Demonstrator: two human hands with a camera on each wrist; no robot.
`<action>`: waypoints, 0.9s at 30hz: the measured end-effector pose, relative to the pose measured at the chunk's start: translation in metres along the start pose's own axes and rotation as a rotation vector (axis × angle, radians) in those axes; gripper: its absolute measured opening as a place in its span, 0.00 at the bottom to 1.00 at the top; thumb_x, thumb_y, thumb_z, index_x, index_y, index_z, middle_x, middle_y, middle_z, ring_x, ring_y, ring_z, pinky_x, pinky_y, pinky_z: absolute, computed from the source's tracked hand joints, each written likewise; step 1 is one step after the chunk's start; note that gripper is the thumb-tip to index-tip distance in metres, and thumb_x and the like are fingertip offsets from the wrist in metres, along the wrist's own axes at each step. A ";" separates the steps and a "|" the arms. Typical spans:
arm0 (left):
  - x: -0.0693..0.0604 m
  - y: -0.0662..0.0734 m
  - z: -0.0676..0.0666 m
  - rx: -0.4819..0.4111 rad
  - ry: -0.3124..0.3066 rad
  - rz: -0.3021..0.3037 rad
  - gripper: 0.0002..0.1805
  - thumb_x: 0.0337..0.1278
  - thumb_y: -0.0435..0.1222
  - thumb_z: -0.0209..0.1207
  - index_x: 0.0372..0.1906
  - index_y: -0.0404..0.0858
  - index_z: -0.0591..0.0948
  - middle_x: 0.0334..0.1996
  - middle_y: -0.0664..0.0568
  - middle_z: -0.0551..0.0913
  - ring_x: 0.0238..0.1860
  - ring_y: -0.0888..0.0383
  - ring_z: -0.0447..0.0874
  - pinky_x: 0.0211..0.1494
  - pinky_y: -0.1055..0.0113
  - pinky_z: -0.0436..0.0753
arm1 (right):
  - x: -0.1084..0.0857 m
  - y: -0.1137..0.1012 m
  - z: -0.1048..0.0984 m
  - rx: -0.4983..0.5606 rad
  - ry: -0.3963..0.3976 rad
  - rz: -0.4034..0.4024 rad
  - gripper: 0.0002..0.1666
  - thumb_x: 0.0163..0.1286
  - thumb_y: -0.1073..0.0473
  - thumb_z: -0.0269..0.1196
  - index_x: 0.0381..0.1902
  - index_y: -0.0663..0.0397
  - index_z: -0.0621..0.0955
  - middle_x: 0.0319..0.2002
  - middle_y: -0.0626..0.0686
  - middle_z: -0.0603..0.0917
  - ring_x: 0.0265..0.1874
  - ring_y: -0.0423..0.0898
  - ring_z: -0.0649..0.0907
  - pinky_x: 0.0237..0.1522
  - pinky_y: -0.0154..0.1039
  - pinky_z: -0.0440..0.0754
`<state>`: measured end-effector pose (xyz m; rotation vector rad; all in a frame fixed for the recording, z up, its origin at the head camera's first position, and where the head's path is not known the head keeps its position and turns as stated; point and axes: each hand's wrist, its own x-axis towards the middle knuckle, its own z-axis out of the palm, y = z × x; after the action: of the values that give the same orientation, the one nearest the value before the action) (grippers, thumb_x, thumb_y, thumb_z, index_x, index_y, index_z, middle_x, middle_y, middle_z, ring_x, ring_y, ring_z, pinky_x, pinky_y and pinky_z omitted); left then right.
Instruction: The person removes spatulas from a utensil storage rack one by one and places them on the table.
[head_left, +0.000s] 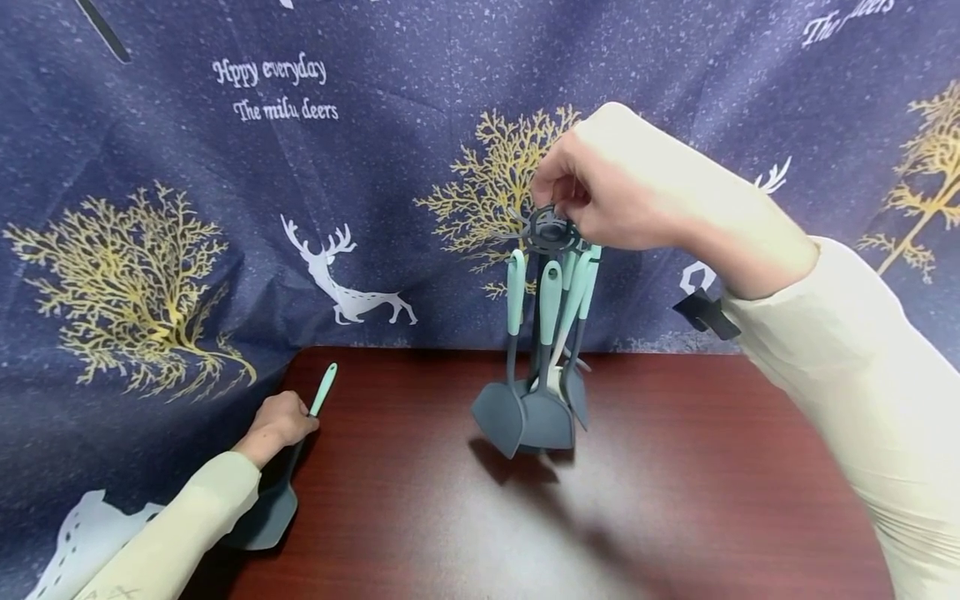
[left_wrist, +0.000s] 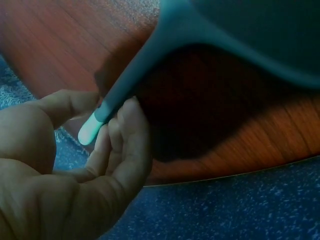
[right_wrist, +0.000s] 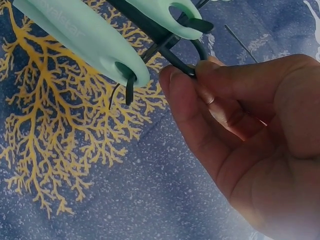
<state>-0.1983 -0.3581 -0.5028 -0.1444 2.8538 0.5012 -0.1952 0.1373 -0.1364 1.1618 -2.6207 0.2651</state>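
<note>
At the table's left edge my left hand (head_left: 279,421) pinches the shaft of a dark grey spatula (head_left: 270,518) with a mint handle (head_left: 324,388). Its broad blade lies toward me, partly behind my sleeve. The left wrist view shows thumb and fingers around the shaft (left_wrist: 127,82). Over the table's middle, my right hand (head_left: 592,187) pinches the ring on top of a dark rotating utensil rack (head_left: 551,233). From the rack's hooks (right_wrist: 129,92) hang several mint-handled utensils, among them a spatula (head_left: 547,421). The rack's foot is hidden behind them.
The dark red wooden table (head_left: 390,500) stretches out below both hands. Behind it hangs a blue cloth (head_left: 420,75) printed with deer and golden trees. A black tab (head_left: 705,315) sticks out from my right cuff.
</note>
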 end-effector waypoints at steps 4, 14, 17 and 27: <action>-0.001 0.001 -0.003 0.022 0.042 -0.005 0.15 0.59 0.37 0.68 0.21 0.35 0.80 0.21 0.46 0.79 0.23 0.51 0.77 0.29 0.58 0.78 | 0.001 -0.001 0.000 -0.003 -0.005 0.002 0.20 0.56 0.78 0.58 0.32 0.53 0.90 0.30 0.51 0.89 0.30 0.48 0.85 0.39 0.46 0.85; -0.010 0.020 -0.010 0.002 0.090 0.034 0.16 0.62 0.39 0.68 0.41 0.27 0.83 0.36 0.37 0.86 0.35 0.42 0.85 0.41 0.47 0.85 | 0.001 -0.002 0.000 -0.001 -0.010 0.008 0.21 0.56 0.78 0.57 0.36 0.56 0.91 0.34 0.54 0.90 0.33 0.50 0.87 0.42 0.48 0.88; -0.013 0.030 -0.010 -0.014 0.117 0.059 0.14 0.62 0.40 0.68 0.40 0.30 0.83 0.34 0.40 0.85 0.34 0.43 0.84 0.41 0.46 0.84 | 0.002 -0.002 0.001 -0.005 -0.010 0.006 0.21 0.56 0.78 0.57 0.36 0.56 0.91 0.33 0.54 0.90 0.33 0.50 0.87 0.42 0.48 0.88; -0.027 0.075 -0.012 -0.052 0.223 0.186 0.10 0.56 0.40 0.69 0.36 0.37 0.83 0.28 0.51 0.86 0.28 0.55 0.83 0.33 0.57 0.80 | 0.003 -0.002 -0.001 -0.012 -0.017 0.007 0.25 0.54 0.78 0.55 0.39 0.58 0.92 0.35 0.55 0.91 0.35 0.51 0.89 0.43 0.49 0.88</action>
<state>-0.1850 -0.2908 -0.4608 0.0618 3.0910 0.6326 -0.1956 0.1341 -0.1348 1.1564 -2.6383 0.2420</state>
